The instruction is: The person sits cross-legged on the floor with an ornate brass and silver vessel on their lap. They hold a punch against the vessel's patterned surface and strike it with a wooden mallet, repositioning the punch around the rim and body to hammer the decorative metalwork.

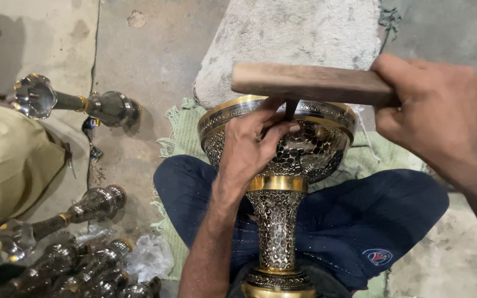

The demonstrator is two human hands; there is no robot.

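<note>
A: Status on the hands?

B: Left hand [252, 146] mid-frame, fingers pinched round a thin dark chisel [290, 108], its tip set on the bowl of the engraved brass vase [279, 165]. Right hand [432, 107] upper right, clenched on a wooden mallet block [310, 83] held level just above the chisel's top end.

A: Vase position?

B: Centre of frame, lying along the person's lap between the blue-trousered legs [360, 221]. Wide bowl toward the top, neck and foot running to the bottom edge. Gold bands at rim, collar and foot.

A: Around it?

B: Grey padded block [293, 33] top centre, just behind the bowl. Green fringed mat [180, 132] under the legs. Similar stemmed pieces [73, 102] lie on the concrete floor at left, more piled lower left. Khaki cloth [12, 160] at left edge.
</note>
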